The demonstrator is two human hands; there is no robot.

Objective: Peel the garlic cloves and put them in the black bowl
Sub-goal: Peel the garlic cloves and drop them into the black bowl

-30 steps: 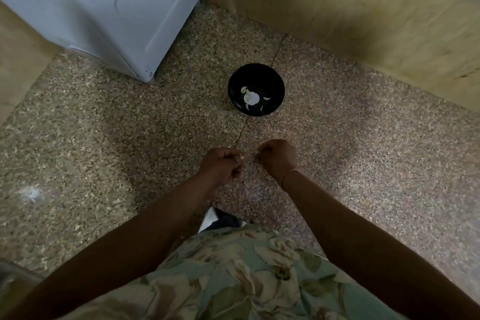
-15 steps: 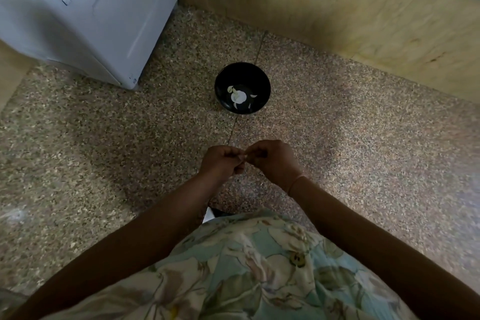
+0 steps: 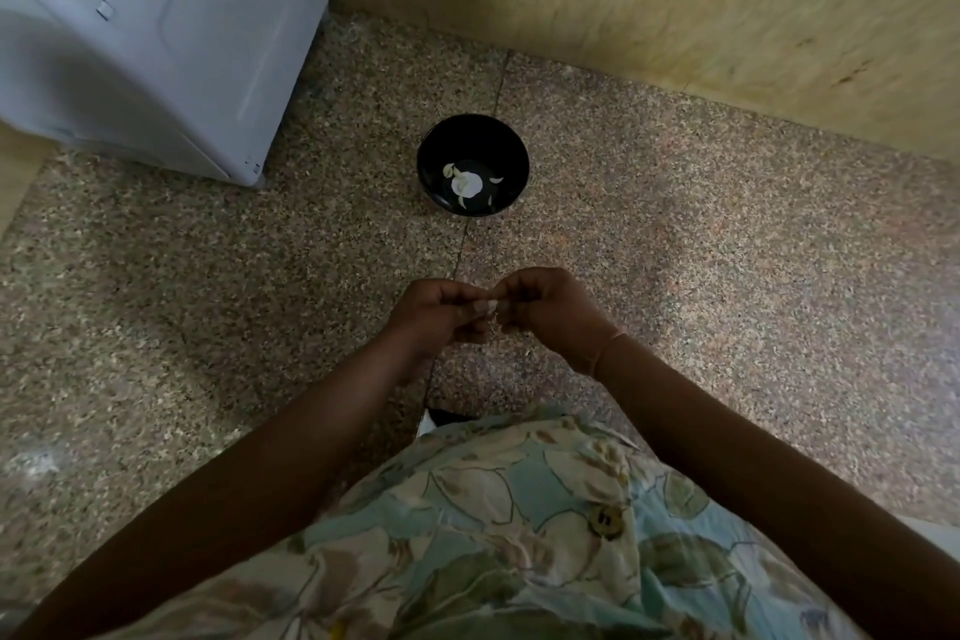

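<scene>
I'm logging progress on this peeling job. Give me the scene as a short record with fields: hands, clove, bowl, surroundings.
left hand: fingers curled, pinching the garlic clove
right hand: fingers curled, pinching the same clove from the other side
clove: small pale piece between the fingertips, mostly hidden; peel state cannot be told
black bowl: on the floor beyond the hands, apart from them
bowl contents: pale garlic pieces at the bottom
surroundings: white appliance at far left

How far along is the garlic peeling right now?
Done: the black bowl already holds a few pale garlic pieces. In hand: the left hand and right hand pinch a small pale clove between them. Left: finishing that peel and dropping it in the bowl.
</scene>
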